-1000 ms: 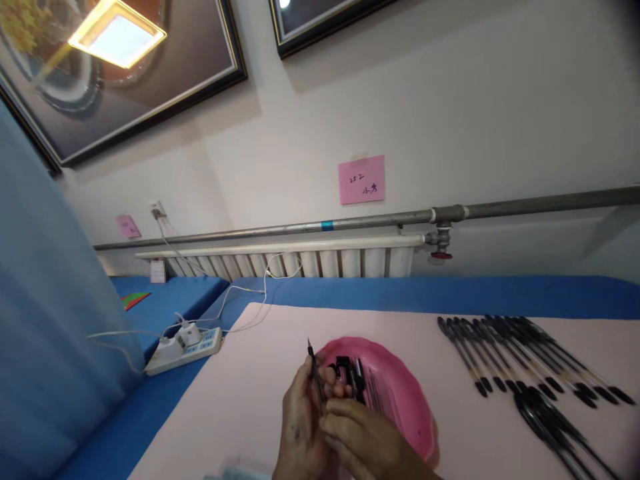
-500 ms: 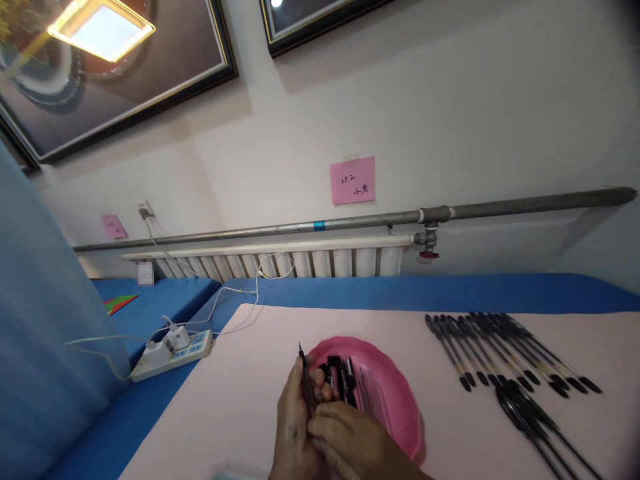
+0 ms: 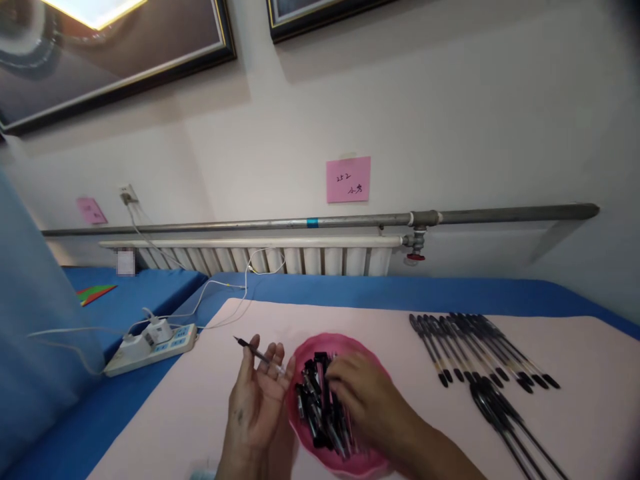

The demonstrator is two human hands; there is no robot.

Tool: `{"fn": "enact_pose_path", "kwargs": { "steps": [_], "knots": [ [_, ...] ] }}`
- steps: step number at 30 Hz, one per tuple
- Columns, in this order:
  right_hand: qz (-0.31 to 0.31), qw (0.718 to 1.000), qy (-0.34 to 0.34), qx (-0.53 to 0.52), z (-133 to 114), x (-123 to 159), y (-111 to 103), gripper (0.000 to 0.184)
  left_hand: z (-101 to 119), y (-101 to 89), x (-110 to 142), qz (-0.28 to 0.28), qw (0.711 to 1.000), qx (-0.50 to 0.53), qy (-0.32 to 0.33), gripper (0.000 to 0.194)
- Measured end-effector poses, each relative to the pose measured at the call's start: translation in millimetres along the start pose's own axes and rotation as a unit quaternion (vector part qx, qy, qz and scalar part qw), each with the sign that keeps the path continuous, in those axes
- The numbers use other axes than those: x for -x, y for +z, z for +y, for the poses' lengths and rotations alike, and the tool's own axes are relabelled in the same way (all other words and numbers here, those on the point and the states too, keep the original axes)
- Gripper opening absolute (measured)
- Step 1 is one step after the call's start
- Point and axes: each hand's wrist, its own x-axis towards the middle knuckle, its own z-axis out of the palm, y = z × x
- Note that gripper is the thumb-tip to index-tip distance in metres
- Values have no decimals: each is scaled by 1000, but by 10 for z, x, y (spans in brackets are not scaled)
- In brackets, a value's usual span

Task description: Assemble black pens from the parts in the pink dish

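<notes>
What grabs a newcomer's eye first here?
The pink bowl of black pieces, low centre, with the right hand over it. Just left of it, the left hand holds a pen, tip pointing up-left. Then the row of dark pens at right, on pink paper.

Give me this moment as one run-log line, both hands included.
left hand: palm up, holding pen | right hand: over bowl of parts, grip unclear | rest: laid-out pens on pink sheet

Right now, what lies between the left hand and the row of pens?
In the head view, the bowl of pen parts and the right hand, then pink sheet.
</notes>
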Motion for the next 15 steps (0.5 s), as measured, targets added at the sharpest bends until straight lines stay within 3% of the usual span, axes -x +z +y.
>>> {"fn": "enact_pose_path", "kwargs": {
  "steps": [3,6,9,15],
  "knots": [
    [-94,992,-31,79,-69,2,150,21,-51,-3,14,-25,999,6,-24,15],
    [-128,982,-9,142,-50,2,213,18,-64,-24,22,-74,996,27,-53,15],
    [-100,975,30,195,62,7,116,15,-37,-49,10,-92,994,26,-55,16],
    [-26,981,61,185,139,3,-134,23,-28,-39,-5,-37,999,5,-40,14]
  ]
}}
